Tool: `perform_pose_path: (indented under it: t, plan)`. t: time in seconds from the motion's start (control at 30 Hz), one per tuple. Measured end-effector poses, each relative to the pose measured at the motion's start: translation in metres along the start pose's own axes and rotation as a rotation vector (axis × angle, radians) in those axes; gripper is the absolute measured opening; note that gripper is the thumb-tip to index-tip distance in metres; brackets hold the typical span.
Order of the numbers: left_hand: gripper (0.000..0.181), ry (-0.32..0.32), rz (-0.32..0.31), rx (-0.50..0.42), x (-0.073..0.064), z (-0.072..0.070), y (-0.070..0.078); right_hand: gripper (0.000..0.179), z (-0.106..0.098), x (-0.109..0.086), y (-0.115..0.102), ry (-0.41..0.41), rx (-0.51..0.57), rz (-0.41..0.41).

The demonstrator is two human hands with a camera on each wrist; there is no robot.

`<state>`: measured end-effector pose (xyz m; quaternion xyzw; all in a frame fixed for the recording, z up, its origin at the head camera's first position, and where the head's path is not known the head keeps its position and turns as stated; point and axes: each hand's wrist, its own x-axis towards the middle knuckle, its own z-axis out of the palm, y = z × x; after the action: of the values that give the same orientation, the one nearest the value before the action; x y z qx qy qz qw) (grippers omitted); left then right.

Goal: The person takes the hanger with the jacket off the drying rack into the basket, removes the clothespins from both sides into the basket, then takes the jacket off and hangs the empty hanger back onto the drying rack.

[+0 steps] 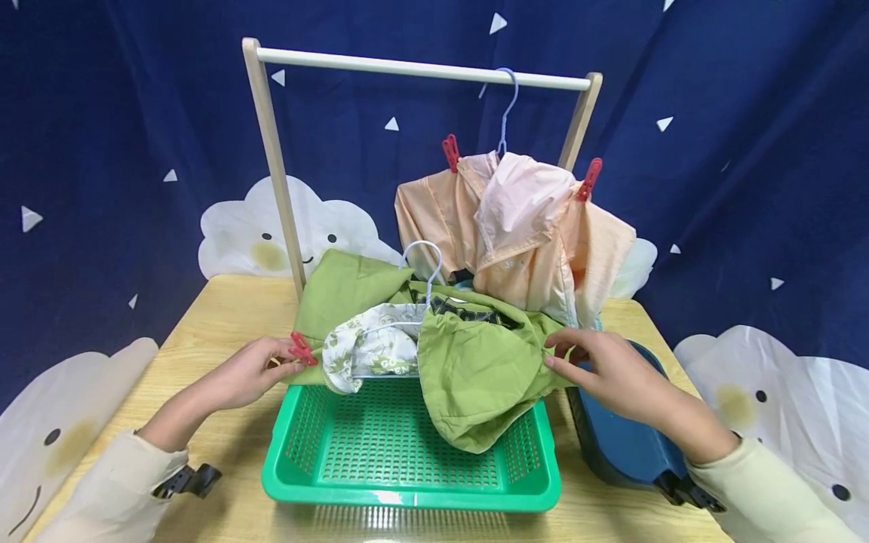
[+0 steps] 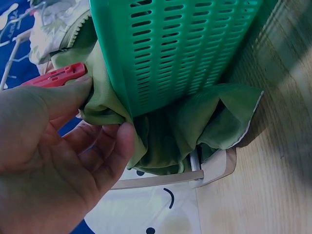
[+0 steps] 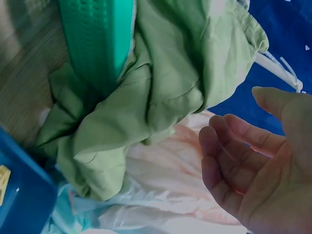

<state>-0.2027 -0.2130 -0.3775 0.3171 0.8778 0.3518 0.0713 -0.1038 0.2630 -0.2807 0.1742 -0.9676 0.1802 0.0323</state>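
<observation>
A green hooded jacket (image 1: 489,362) with a white printed lining (image 1: 387,339) lies over the back of a green basket (image 1: 414,498), a pale hanger (image 1: 434,271) inside it. At its left side, my left hand (image 1: 254,373) pinches the jacket's edge between thumb and fingers. A red clothespin (image 2: 61,75) sits right against that thumb, at the fabric; its clamped end is hard to make out. Beside the jacket's right side is my right hand (image 1: 611,369), its fingers (image 3: 212,151) loosely bent and holding nothing. A small gap separates them from the cloth in the right wrist view.
Behind stands a rack with a white rod (image 1: 407,66). A peach jacket (image 1: 523,249) hangs from it on a hanger, with red clothespins (image 1: 589,179) at both shoulders. A blue tub (image 1: 624,445) stands right of the basket, partly under my right forearm.
</observation>
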Motion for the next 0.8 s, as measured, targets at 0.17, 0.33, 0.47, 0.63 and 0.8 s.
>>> perform_pose_path:
  t: [0.17,0.33,0.47,0.63,0.8]
  plan:
    - [0.015,0.002,-0.001,-0.001,0.001,0.0,0.0,0.016,0.0,0.006,-0.012,0.019,-0.007,-0.033]
    - [0.015,-0.003,-0.005,-0.001,0.001,0.001,0.0,0.013,0.004,0.011,-0.022,0.029,0.002,-0.084]
    - [0.015,-0.007,-0.015,-0.011,0.001,0.001,0.0,0.013,0.008,0.016,-0.029,0.023,0.014,-0.106]
    - [0.016,0.002,-0.008,-0.017,0.001,0.001,0.0,0.012,0.012,0.023,-0.038,0.014,0.035,-0.117]
    - [0.015,0.003,-0.002,-0.019,0.001,0.001,0.0,0.012,0.017,0.029,-0.046,0.001,0.067,-0.132]
